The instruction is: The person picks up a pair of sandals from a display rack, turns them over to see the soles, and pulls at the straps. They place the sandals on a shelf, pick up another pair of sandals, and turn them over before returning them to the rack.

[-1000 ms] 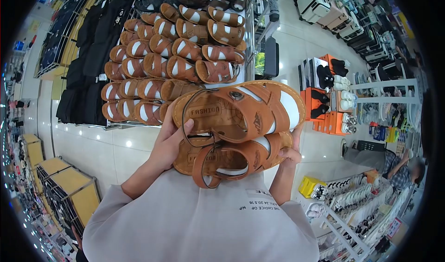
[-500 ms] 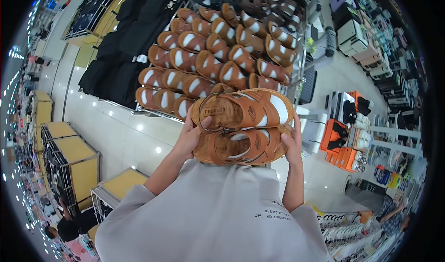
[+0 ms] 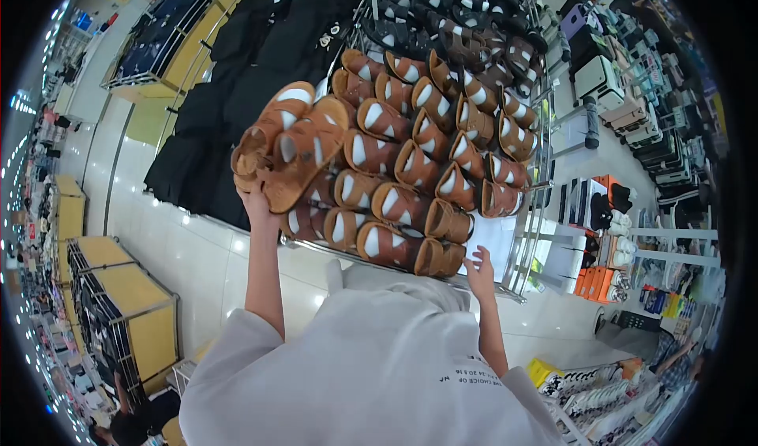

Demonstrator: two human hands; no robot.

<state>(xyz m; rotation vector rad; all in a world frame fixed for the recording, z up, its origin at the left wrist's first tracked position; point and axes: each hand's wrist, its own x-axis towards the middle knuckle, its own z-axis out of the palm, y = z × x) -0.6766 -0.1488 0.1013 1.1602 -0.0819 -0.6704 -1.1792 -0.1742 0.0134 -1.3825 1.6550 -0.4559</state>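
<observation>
My left hand [image 3: 253,201] grips a pair of tan leather sandals [image 3: 304,150] by their heel ends. The pair tilts up over the left side of the rack, toes pointing away, with white filling inside. Near the front right corner of the rack, my right hand [image 3: 480,272] has its fingers stretched apart and holds nothing. A brown sandal [image 3: 440,257] at the end of the front row lies just left of its fingertips. Rows of similar brown sandals [image 3: 383,201] fill the rack in front of me.
Black clothing [image 3: 217,122] is piled left of the sandals, and darker shoes [image 3: 466,39] stand at the back. A metal rail [image 3: 545,193] edges the rack on the right. Suitcases [image 3: 608,79] and orange shoe boxes [image 3: 604,276] are farther right. A person [image 3: 150,418] is at lower left.
The sandals have moved from in front of my chest up and left over the rack, now in my left hand alone. My right hand has let go and lowered. The rack appears nearer.
</observation>
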